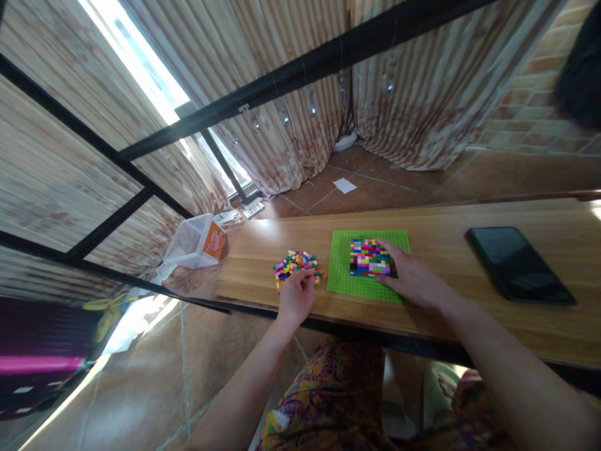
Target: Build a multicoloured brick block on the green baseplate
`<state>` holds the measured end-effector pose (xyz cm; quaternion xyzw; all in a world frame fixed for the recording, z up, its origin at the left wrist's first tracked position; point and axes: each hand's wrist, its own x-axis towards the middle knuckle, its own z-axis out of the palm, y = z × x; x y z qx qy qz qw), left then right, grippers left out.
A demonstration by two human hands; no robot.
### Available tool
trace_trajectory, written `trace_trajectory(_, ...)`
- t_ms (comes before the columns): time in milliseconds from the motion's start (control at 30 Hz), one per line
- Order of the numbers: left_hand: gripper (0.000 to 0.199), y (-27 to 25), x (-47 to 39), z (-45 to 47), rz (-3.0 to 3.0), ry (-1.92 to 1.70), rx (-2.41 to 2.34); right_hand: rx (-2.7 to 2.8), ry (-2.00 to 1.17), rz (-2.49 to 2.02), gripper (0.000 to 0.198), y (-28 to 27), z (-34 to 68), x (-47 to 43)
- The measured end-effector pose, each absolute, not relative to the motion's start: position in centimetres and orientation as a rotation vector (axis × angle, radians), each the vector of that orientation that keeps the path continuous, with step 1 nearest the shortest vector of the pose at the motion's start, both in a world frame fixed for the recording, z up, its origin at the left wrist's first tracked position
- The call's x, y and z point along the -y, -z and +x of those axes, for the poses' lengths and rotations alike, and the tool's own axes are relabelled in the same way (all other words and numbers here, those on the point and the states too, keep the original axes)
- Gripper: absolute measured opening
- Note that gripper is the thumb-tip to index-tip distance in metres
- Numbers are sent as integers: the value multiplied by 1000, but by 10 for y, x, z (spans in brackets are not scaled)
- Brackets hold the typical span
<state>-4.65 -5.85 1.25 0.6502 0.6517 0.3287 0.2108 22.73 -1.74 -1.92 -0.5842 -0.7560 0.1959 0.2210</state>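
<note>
A heap of small multicoloured toy bricks point(295, 260) lies on the wooden bench. At its near edge is my left hand point(297, 294), thumb and fingers pinched together; whatever sits between the fingertips is too small to make out. To the right, a green baseplate point(340, 275) lies flat and carries a rectangular block of toy bricks point(369, 257) in many colours. My right hand point(416, 275) grips this block from its right side, fingers along the far edge and thumb at the near edge. The hand hides the block's right end.
A black tablet or phone point(519, 266) lies on the right of the wooden bench point(436, 232). Beyond the bench's left end is a clear plastic box point(190, 241) with an orange label. A black metal rail point(291, 72) crosses in front of curtains. White paper point(344, 185) lies on the floor.
</note>
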Motion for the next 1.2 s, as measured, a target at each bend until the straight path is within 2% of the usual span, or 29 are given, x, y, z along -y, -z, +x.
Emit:
trace_trajectory(200,19,4,83,-66,1878,-754,-1868,2080,-522,-1575,79,21,229,17)
trace_trajectory(533,7,9,71,-50,2048,-623,-2008,2071,-559,-1623,80,17,227,19)
trace_trajectory(667,9,7,70,-49,2076,-556,-2031,2077,-562,-1636,80,15,227,19)
trace_trajectory(800,8,4,71,-45,2031,-663,-1959,2087,-566,-1652,79,14,226,20)
trace_trajectory(967,15,-7,70,-21,2003,-892,-1648,2091,-574,-1645,78,14,226,20)
trace_trajectory(1200,15,-15,53,20,1984,-1007,-1476,2078,-554,-1618,79,19,227,18)
